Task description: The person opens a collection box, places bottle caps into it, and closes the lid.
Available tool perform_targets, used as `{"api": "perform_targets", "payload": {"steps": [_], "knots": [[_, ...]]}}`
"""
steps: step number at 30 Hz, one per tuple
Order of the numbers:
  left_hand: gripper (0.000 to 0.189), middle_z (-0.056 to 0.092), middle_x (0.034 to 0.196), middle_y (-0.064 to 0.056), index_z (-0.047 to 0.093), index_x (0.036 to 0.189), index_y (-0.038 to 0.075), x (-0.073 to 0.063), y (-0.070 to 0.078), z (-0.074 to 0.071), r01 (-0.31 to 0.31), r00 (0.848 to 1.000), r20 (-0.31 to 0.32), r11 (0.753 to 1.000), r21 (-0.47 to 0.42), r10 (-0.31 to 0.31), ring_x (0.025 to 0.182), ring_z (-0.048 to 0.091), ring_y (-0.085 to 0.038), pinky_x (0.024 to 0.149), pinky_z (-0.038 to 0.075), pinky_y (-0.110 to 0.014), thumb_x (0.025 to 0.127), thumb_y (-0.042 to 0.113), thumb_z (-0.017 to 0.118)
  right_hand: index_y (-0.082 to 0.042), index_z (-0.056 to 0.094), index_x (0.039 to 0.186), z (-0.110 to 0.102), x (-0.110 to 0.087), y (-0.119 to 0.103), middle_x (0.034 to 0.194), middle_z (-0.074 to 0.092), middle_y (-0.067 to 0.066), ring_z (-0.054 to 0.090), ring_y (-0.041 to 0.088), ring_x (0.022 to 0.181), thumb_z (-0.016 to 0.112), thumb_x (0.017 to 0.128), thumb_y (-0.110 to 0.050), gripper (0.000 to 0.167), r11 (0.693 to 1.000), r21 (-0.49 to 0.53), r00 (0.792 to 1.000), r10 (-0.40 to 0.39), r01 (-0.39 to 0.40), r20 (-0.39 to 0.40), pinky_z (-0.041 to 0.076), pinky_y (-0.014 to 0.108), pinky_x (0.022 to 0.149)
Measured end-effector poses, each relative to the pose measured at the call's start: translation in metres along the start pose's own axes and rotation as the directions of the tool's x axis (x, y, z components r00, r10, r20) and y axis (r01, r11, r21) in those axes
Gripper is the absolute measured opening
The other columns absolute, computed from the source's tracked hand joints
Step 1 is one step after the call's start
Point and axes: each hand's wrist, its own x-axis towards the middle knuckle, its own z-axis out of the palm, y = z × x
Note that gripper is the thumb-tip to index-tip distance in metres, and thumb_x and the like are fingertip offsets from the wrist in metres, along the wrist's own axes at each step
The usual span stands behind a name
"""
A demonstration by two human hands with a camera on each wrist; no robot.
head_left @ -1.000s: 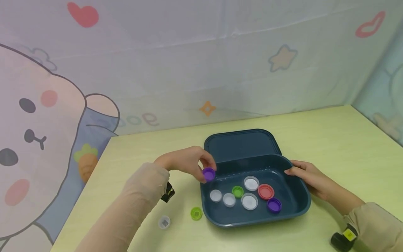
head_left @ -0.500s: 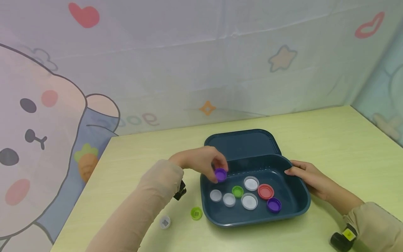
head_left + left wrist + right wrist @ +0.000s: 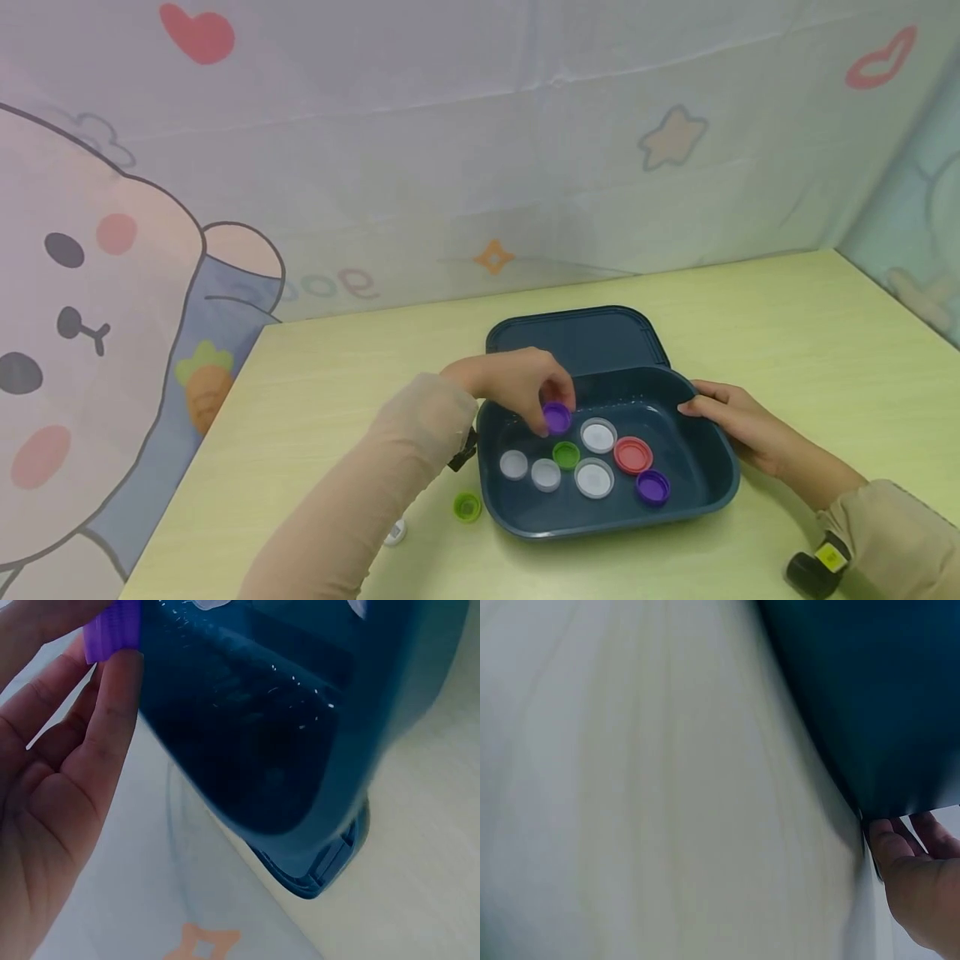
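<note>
Over the left part of a dark blue box (image 3: 525,518), my left hand (image 3: 521,383) pinches a purple bottle cap (image 3: 557,418) between thumb and fingers. The left wrist view shows the same purple cap (image 3: 112,631) with its ribbed side. My right hand (image 3: 750,429) holds the box's right wall, thumb over the rim; in the right wrist view the fingers of the right hand (image 3: 922,877) lie against the box (image 3: 855,697). Inside the box lie several white caps (image 3: 594,479), a green cap (image 3: 566,455), a red cap (image 3: 633,456) and another purple cap (image 3: 653,488).
A dark blue lid (image 3: 577,342) lies behind the box. On the table (image 3: 600,575) left of the box sit a light green cap (image 3: 467,507) and a white cap (image 3: 395,532), partly hidden by the left sleeve. A printed cloth (image 3: 420,167) hangs behind the table.
My left hand has moved right with the purple cap, from the box's left rim to above its inside. The right hand and the box have stayed in place.
</note>
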Motion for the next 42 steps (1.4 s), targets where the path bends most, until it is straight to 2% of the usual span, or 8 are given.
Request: {"api": "perform_targets", "payload": {"steps": [11, 14, 22, 30, 37, 42], "knots": [[0.03, 0.063, 0.091, 0.001, 0.067, 0.1, 0.006, 0.012, 0.011, 0.002, -0.042, 0.998, 0.035, 0.999, -0.025, 0.043, 0.081, 0.058, -0.008, 0.074, 0.047, -0.015, 0.073, 0.002, 0.076, 0.013, 0.022, 0.14, 0.0, -0.001, -0.001, 0.109, 0.059, 0.003, 0.061, 0.012, 0.091, 0.048, 0.094, -0.019, 0.062, 1.0, 0.011, 1.0, 0.005, -0.005, 0.002, 0.053, 0.032, 0.079], [0.029, 0.063, 0.091, 0.002, 0.067, 0.1, 0.006, 0.018, 0.011, 0.005, -0.037, 0.998, 0.053, 0.998, -0.042, 0.039, 0.081, 0.058, -0.008, 0.074, 0.048, -0.014, 0.073, 0.002, 0.076, 0.013, 0.02, 0.14, 0.0, -0.001, 0.0, 0.109, 0.059, 0.002, 0.061, 0.011, 0.091, 0.048, 0.094, -0.019, 0.063, 1.0, 0.015, 1.0, 0.004, -0.004, 0.004, 0.053, 0.031, 0.079], [0.032, 0.063, 0.093, 0.004, 0.066, 0.102, 0.008, 0.043, 0.017, 0.014, -0.021, 0.995, 0.1, 1.0, -0.007, 0.021, 0.085, 0.057, -0.007, 0.073, 0.047, -0.012, 0.072, 0.002, 0.077, 0.013, 0.019, 0.141, 0.0, 0.0, 0.001, 0.11, 0.059, 0.001, 0.061, 0.01, 0.092, 0.049, 0.093, -0.02, 0.065, 1.0, 0.018, 1.0, 0.006, -0.006, 0.0, 0.053, 0.031, 0.079], [0.033, 0.063, 0.092, 0.004, 0.066, 0.103, 0.008, 0.062, 0.028, 0.022, -0.027, 0.989, 0.145, 0.998, -0.054, 0.035, 0.084, 0.057, -0.006, 0.072, 0.047, -0.011, 0.073, -0.002, 0.076, 0.013, 0.019, 0.141, 0.0, 0.001, 0.001, 0.112, 0.059, 0.001, 0.061, 0.01, 0.092, 0.047, 0.093, -0.019, 0.064, 1.0, 0.021, 1.0, 0.01, -0.01, 0.004, 0.052, 0.031, 0.08], [0.032, 0.063, 0.09, 0.004, 0.067, 0.101, 0.008, 0.072, 0.034, 0.035, -0.067, 0.969, 0.234, 0.996, -0.065, 0.08, 0.082, 0.057, -0.004, 0.073, 0.046, -0.01, 0.072, -0.001, 0.077, 0.013, 0.019, 0.141, -0.001, 0.001, 0.001, 0.11, 0.059, -0.001, 0.06, 0.01, 0.092, 0.048, 0.093, -0.017, 0.064, 0.999, 0.036, 1.0, 0.007, -0.007, 0.007, 0.052, 0.03, 0.079], [0.03, 0.062, 0.088, 0.003, 0.067, 0.099, 0.006, 0.076, 0.035, 0.043, -0.076, 0.959, 0.265, 0.993, -0.086, 0.096, 0.08, 0.056, -0.004, 0.073, 0.046, -0.01, 0.072, -0.003, 0.076, 0.014, 0.018, 0.141, -0.002, 0.001, 0.002, 0.108, 0.061, -0.003, 0.061, 0.01, 0.092, 0.048, 0.093, -0.017, 0.065, 0.998, 0.055, 1.0, -0.001, 0.0, 0.018, 0.053, 0.031, 0.078]]}}
